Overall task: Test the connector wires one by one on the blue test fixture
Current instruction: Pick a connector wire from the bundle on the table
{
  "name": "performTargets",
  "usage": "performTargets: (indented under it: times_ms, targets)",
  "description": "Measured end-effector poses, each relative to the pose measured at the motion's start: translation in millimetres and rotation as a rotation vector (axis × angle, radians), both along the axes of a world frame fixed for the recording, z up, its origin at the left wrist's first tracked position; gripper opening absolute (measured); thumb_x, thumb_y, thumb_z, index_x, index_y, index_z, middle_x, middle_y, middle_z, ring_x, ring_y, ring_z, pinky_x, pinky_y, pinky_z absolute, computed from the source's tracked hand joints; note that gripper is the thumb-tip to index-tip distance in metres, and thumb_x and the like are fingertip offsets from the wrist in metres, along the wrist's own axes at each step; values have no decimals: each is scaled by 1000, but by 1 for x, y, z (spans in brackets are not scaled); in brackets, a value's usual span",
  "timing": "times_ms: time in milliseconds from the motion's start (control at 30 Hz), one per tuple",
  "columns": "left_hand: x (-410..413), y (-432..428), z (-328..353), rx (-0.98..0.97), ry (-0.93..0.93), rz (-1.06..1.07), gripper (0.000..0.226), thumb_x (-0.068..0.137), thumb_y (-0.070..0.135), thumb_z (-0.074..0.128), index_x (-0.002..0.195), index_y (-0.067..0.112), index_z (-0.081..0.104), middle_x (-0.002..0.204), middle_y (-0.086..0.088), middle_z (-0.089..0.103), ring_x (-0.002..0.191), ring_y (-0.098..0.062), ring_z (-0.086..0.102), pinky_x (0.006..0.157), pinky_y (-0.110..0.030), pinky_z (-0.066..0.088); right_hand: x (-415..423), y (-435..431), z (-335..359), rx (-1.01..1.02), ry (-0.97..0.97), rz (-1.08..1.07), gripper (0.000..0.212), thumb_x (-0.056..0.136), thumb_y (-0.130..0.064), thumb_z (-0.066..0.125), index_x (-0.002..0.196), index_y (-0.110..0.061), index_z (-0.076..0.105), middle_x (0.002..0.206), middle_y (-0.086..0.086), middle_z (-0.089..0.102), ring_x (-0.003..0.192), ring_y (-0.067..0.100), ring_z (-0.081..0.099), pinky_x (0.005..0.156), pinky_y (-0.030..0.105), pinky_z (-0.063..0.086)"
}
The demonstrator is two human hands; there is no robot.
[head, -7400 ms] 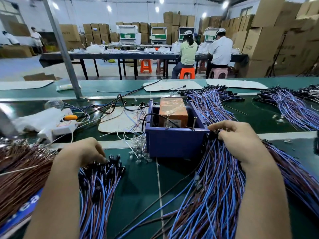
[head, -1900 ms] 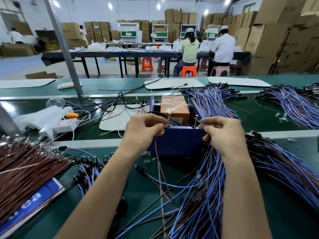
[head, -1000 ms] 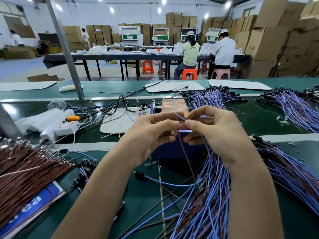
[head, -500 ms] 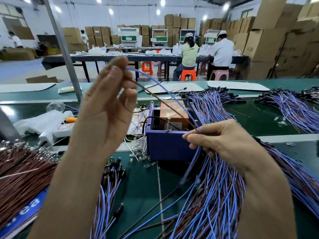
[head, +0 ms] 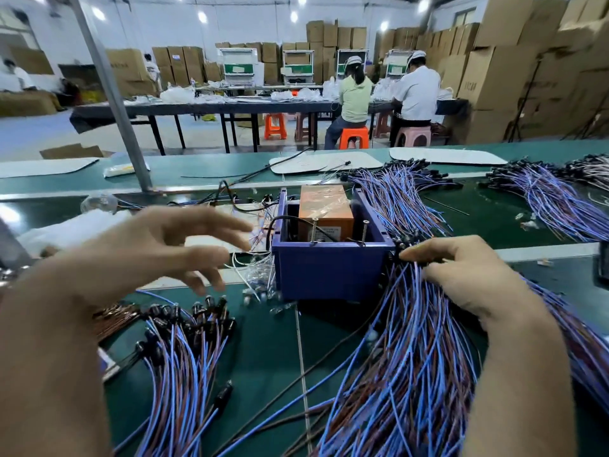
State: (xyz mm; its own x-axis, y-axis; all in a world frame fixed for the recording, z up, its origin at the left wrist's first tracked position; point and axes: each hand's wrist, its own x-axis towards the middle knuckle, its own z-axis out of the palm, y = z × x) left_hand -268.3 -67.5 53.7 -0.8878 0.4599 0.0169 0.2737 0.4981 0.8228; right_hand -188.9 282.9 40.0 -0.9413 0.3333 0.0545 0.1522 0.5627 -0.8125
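Blue plastic for the test fixture (head: 329, 275), dead centre on the green table (head: 263, 357), with an orange box (head: 324, 209) inside and two upright metal pins (head: 314, 229) at the near rim. Heaped against its right front corner: the big heap of wires (head: 395, 374), blue and brown, black connector heads (head: 404, 240) bunched at the top. On its left, a smaller fan of wires (head: 178, 357), judged to be the ones already checked.

Left hand (head: 158, 255): hovering above that fan, grip wide apart, fingers spread, holding nothing. Right hand (head: 461, 278): resting on the big heap, fingers curled down among the connector heads just beside the fixture's corner. Cannot tell whether the grip is closed on one, with the thumb hidden underneath.

Judged step: picking out the next single wire. To do it well:
- Pinch one connector head only, right behind the black plug.
- Lift up and away from the heap slowly, shaking off any neighbours instead of dragging a tangle along.
- Bring the free left hand across to catch the loose end.
- Touch each end squarely to its own pin and hold steady.
- Afterwards, lay it on the left fan, heads lined up, well apart from the untested heap.
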Motion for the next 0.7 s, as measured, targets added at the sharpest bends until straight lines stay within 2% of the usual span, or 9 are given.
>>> performTargets:
  times_ms: [67,100,167,300,400,467,533,633,700]
  targets:
    - [-7,1,-13,-186,-90,163,33,70,44,79,98,29,70,99,3,72,68,-17,70,54,-19,54,-4,0,-3,-11,3,10,43,87,6,53,76,-32,69,97,-3,72,83,18,63,75,33,48]
    - [-10,4,-21,-360,-159,258,25,72,35,78,93,26,69,99,-2,72,63,-17,67,50,-19,50,-4,-1,-1,-33,16,9,38,88,3,55,76,-31,69,94,-4,72,87,17,64,77,33,48]
    - [-18,14,-38,-610,-243,288,20,77,27,77,92,18,69,100,-8,71,60,-14,61,48,-21,45,-7,-4,2,-83,49,12,32,89,-2,58,78,-29,70,91,-4,72,90,14,64,77,29,46]
    - [-24,30,-51,-751,-141,323,25,75,28,80,93,17,67,96,-3,68,74,-14,61,55,-20,43,-9,-10,4,-140,50,63,26,91,-6,59,80,-27,70,90,-2,72,84,5,61,72,22,44]
    - [-25,31,-50,-758,-115,317,20,74,26,79,86,23,64,92,-1,66,71,-11,59,53,-19,43,-7,-15,8,-176,32,89,24,91,-6,59,81,-25,70,93,4,72,89,12,63,80,27,47]
    - [-26,30,-49,-705,-97,295,15,74,21,77,82,23,64,90,-2,69,67,-11,58,57,-21,43,-6,-18,10,-177,26,91,24,91,-5,58,83,-24,70,92,7,72,90,17,64,84,31,48]
    - [-26,31,-44,-545,-88,288,14,76,13,72,86,17,64,84,-5,71,61,-12,58,55,-22,43,-6,-21,12,-191,24,112,22,93,-3,55,87,-17,71,86,8,72,81,18,65,73,24,51]
    - [-15,42,-26,-47,-106,300,22,79,0,70,95,6,56,80,-12,73,54,-13,62,48,-20,48,-3,-31,17,-306,4,210,23,99,-10,48,91,-6,69,71,9,72,61,15,66,52,17,51]
    - [-4,53,-10,296,21,244,19,82,0,66,96,9,57,89,-11,73,66,-17,69,59,-21,55,0,-38,23,-441,-2,279,32,102,-24,42,98,-4,67,71,14,73,59,19,69,48,19,52]
